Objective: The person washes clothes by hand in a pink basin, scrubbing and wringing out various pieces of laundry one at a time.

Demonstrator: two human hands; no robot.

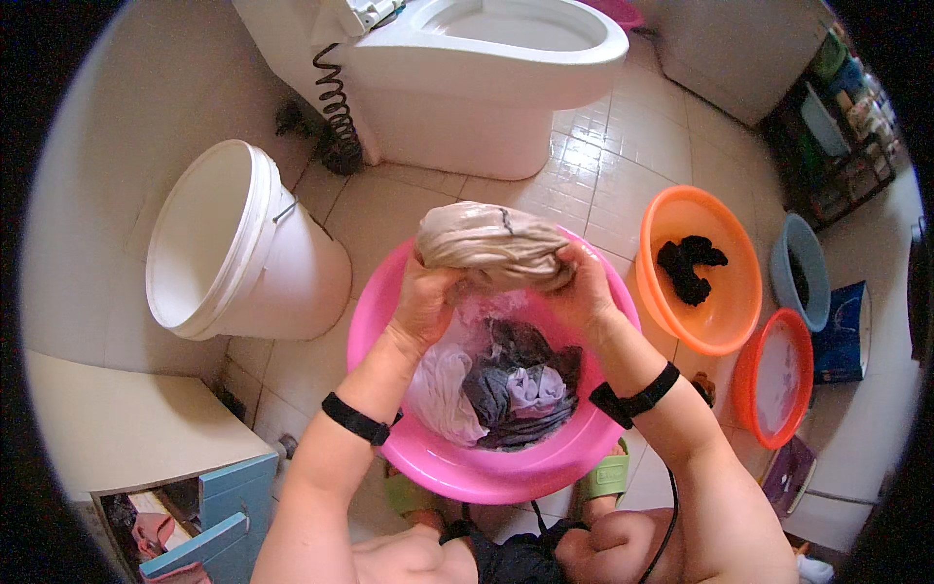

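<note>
A wet beige cloth garment (486,238), bunched into a folded bundle with a dark mark on top, is held up over the far side of a pink basin (486,479). My left hand (428,297) grips its left end from below. At its right end, my right hand (586,287) has its fingers closed on the fabric. Water shows just under the bundle. Inside the basin lie a white cloth (446,394), dark grey clothing (511,414) and a pale lilac piece (537,391), all wet. The bundle hides some of my fingers.
A white bucket (302,263) stands left, near a cabinet (136,419) with open blue drawers. Ahead is a toilet (467,107). To the right are an orange basin (725,326) holding black cloth (689,273), a blue basin (822,263) and a red-orange basin (747,389).
</note>
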